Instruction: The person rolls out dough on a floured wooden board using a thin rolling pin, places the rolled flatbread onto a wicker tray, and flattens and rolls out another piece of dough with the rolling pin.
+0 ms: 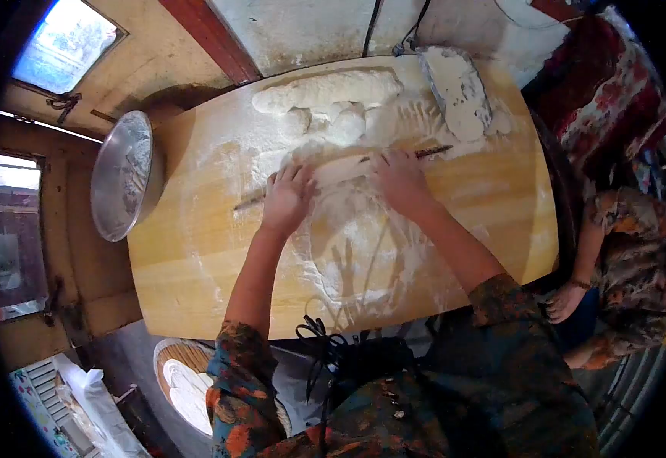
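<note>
1. Rolling pin, a thin wooden rod, lies crosswise near the middle of the tabletop, wrapped in a sheet of dough that spreads back toward me.
2. My left hand presses flat on the wrapped pin, fingers spread; my right hand does the same just beside it. Neither hand is clenched; both palms bear down on the dough-covered pin.
3. Surface: the tabletop is pale wood, heavily dusted with flour around the dough, bare toward its left and right ends.
4. Room: rough plastered walls, a bright window at upper left, a red beam running behind the far edge.
5. At the far side lie a long dough loaf and several dough lumps just in front of it.
6. A floured flat board rests at the far right, near the pin's tip.
7. A metal bowl leans at the left end of the tabletop.
8. A round basket holding pale flat pieces sits below the near edge, by my left sleeve.
9. Another person in patterned clothing sits at the right end, one hand near the tabletop's corner.
</note>
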`<state>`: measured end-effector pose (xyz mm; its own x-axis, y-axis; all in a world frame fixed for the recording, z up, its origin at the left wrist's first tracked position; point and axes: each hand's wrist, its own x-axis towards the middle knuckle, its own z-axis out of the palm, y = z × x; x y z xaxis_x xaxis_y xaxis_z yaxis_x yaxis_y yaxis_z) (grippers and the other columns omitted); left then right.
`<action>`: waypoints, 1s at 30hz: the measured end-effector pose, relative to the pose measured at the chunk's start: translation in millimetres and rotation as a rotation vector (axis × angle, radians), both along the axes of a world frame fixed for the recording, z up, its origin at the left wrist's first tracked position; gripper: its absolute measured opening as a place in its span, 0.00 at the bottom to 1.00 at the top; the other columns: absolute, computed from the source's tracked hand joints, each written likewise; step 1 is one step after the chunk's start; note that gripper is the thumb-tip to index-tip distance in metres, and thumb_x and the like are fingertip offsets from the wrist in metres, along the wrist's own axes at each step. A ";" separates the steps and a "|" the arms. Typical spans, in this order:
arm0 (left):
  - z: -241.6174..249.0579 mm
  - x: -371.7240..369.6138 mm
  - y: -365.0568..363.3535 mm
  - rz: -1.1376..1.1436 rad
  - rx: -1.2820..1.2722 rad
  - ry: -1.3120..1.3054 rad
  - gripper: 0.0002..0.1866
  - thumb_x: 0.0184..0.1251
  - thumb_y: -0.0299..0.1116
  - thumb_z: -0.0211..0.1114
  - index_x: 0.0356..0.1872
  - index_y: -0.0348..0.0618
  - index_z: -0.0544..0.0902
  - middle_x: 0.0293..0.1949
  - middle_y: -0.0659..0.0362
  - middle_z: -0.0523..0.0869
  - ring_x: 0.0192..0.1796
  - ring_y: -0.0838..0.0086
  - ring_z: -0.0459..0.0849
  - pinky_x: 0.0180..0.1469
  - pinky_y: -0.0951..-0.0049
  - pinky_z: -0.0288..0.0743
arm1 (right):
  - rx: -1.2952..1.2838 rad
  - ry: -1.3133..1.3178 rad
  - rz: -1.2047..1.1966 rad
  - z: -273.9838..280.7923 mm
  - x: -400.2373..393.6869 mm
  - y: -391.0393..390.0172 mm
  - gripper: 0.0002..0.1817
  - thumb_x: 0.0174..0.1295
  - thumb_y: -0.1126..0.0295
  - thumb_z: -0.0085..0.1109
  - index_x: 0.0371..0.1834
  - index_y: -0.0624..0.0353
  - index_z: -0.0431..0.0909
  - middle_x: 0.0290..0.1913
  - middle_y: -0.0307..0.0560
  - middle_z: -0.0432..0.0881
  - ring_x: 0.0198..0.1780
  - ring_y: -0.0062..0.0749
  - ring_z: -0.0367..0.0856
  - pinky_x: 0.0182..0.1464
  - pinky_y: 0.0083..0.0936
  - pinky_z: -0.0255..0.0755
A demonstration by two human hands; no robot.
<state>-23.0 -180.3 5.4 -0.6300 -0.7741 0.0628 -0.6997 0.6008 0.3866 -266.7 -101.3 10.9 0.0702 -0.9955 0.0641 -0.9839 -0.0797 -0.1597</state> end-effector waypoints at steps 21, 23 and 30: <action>11.7 57.3 116.0 -0.020 0.009 0.256 0.12 0.61 0.31 0.61 0.45 0.45 0.81 0.45 0.51 0.80 0.50 0.54 0.77 0.55 0.57 0.71 | -0.243 -0.140 0.201 -15.4 34.4 107.3 0.13 0.55 0.67 0.54 0.42 0.58 0.79 0.46 0.48 0.76 0.52 0.44 0.73 0.55 0.43 0.67; 14.4 39.0 107.6 -0.087 -0.034 0.253 0.10 0.62 0.31 0.61 0.44 0.44 0.81 0.44 0.51 0.81 0.49 0.54 0.78 0.54 0.57 0.72 | -0.293 -0.158 0.216 -10.8 40.7 73.3 0.11 0.57 0.66 0.55 0.39 0.59 0.79 0.45 0.48 0.77 0.51 0.44 0.73 0.55 0.42 0.67; 12.1 37.6 120.6 -0.024 0.130 0.213 0.11 0.59 0.30 0.62 0.44 0.43 0.81 0.43 0.51 0.79 0.49 0.52 0.76 0.54 0.57 0.71 | -0.071 -0.111 0.442 -15.2 42.5 24.4 0.07 0.58 0.67 0.54 0.35 0.58 0.78 0.41 0.49 0.81 0.46 0.43 0.78 0.50 0.40 0.72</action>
<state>14.6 -59.7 17.4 -0.6314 -0.7694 0.0970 -0.5803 0.5517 0.5991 -224.2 -76.9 -4.3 0.4760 -0.8644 0.1619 -0.8304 -0.5024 -0.2410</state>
